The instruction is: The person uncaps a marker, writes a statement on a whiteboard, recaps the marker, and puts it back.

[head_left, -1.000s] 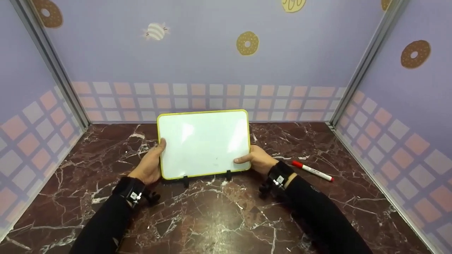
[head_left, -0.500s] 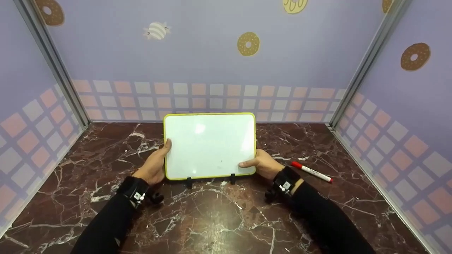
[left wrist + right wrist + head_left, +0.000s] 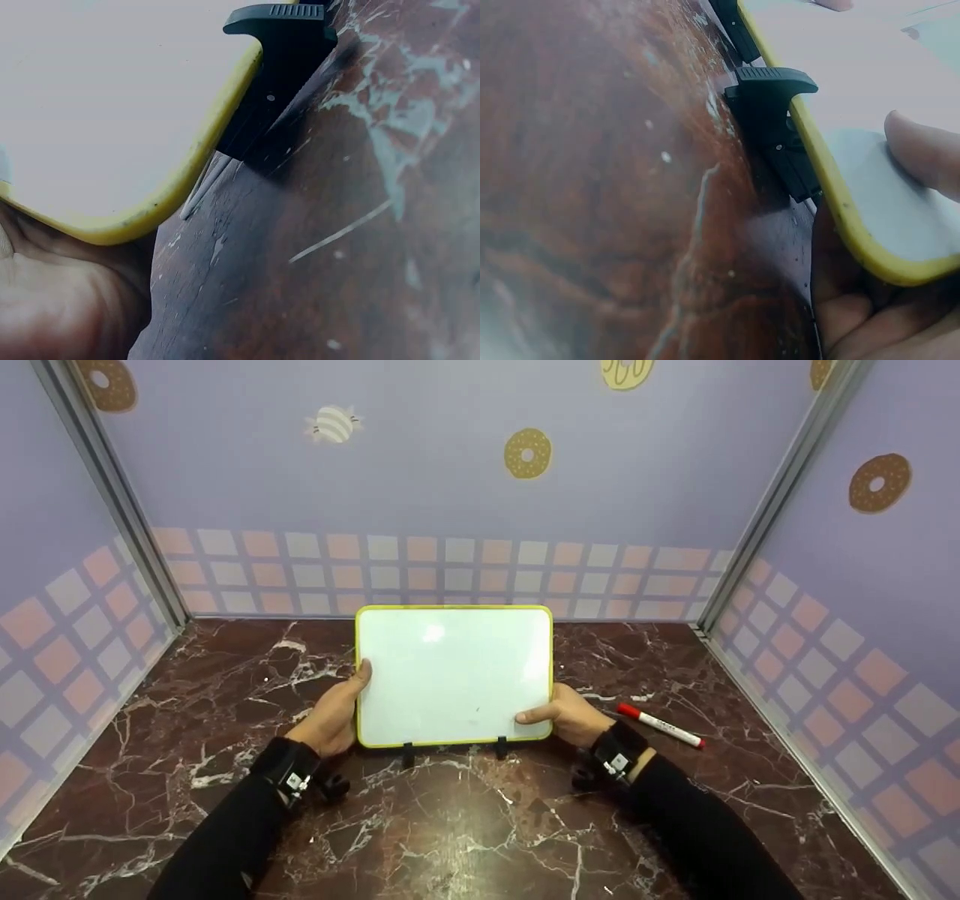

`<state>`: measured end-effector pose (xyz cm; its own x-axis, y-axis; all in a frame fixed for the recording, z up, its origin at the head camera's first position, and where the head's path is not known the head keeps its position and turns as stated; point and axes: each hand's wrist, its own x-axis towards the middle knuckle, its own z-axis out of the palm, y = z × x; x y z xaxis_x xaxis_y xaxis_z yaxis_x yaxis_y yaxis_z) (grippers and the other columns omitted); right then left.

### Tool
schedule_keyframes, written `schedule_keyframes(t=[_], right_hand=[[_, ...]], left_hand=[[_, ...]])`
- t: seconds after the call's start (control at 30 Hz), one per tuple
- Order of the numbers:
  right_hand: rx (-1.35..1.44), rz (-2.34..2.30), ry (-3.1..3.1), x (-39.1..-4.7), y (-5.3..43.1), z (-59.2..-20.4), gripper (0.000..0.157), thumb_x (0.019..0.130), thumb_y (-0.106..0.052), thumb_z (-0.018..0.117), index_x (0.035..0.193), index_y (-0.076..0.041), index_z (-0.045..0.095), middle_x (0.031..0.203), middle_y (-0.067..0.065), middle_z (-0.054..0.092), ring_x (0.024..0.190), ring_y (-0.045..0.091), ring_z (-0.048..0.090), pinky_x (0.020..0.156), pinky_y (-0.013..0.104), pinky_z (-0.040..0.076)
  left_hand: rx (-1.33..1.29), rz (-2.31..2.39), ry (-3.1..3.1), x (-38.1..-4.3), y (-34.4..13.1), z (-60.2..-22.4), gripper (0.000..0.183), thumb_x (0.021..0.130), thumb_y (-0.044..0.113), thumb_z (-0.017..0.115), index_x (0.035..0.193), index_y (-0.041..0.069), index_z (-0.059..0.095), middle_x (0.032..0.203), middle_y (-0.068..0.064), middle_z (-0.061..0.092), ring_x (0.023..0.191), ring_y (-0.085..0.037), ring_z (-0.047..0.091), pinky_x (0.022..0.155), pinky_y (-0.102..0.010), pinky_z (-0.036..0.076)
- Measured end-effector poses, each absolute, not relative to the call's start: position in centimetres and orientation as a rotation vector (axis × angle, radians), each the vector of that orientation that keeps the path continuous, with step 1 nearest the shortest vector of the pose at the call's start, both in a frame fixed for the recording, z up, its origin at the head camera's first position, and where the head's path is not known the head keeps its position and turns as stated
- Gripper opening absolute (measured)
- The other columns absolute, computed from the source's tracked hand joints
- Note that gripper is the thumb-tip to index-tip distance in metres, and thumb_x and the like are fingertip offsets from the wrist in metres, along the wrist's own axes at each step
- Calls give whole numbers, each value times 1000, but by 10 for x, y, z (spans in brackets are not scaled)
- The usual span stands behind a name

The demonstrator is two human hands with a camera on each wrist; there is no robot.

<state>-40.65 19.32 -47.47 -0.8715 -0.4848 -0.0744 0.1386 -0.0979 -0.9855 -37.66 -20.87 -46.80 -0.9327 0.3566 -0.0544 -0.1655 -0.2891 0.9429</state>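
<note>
A small whiteboard [image 3: 450, 675] with a yellow frame leans back in the middle of the head view, its lower edge in two black stand hooks [image 3: 502, 747]. My left hand [image 3: 330, 718] grips its left edge, thumb on the white face. On the opposite edge my right hand [image 3: 574, 716] holds the lower corner, its thumb laid across the front and its fingers behind. The right wrist view shows a black hook [image 3: 772, 82] lapping over the yellow rim beside that thumb. In the left wrist view another hook [image 3: 281, 30] sits at the board's edge, near my palm [image 3: 60, 300].
A white marker [image 3: 664, 726] with a red cap lies on the dark red marbled table [image 3: 450, 840], right of my right hand. Behind the board stands a lilac wall [image 3: 420, 495] with a checked band, and side walls close in left and right.
Both hands and the whiteboard have shifted right and slightly down toward me. The board's tilt has levelled out. The marker lies where it was.
</note>
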Motion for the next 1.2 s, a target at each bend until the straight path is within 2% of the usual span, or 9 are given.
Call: schedule_keyframes(t=[0.23, 0.4, 0.63, 0.87, 1.2], right_hand=[[-401, -2032, 1762, -404, 197, -477, 46, 85, 18, 79, 127, 0, 71, 128, 19, 78, 116, 33, 77, 101, 46, 65], [-402, -2025, 1751, -400, 200, -476, 47, 85, 19, 79, 128, 0, 70, 127, 19, 78, 116, 32, 77, 101, 45, 65], [-435, -1998, 1751, -395, 206, -475, 48, 86, 18, 79, 130, 1, 70, 129, 20, 78, 118, 34, 77, 103, 47, 64], [-479, -1989, 1738, -391, 210, -479, 51, 87, 18, 79, 134, 1, 70, 133, 21, 76, 122, 36, 75, 105, 50, 63], [-483, -2012, 1706, -385, 211, -480, 47, 86, 19, 77, 130, 1, 72, 128, 19, 78, 117, 33, 77, 103, 47, 64]], left_hand=[[251, 2266, 1657, -373, -207, -469, 72, 114, 65, 40, 144, 2, 58, 127, -14, 76, 120, -33, 75, 103, -57, 62], [247, 2273, 1653, -370, -203, -470, 70, 115, 64, 40, 148, 4, 52, 128, -14, 74, 120, -32, 73, 104, -55, 61], [262, 2290, 1631, -365, -199, -469, 68, 116, 62, 40, 144, 3, 59, 127, -14, 75, 120, -32, 73, 104, -54, 61], [269, 2264, 1660, -358, -198, -470, 72, 114, 64, 42, 148, 2, 57, 129, -13, 74, 122, -31, 72, 106, -52, 60], [298, 2277, 1662, -354, -194, -471, 72, 115, 66, 38, 149, 6, 56, 128, -12, 75, 118, -31, 75, 102, -54, 63]])
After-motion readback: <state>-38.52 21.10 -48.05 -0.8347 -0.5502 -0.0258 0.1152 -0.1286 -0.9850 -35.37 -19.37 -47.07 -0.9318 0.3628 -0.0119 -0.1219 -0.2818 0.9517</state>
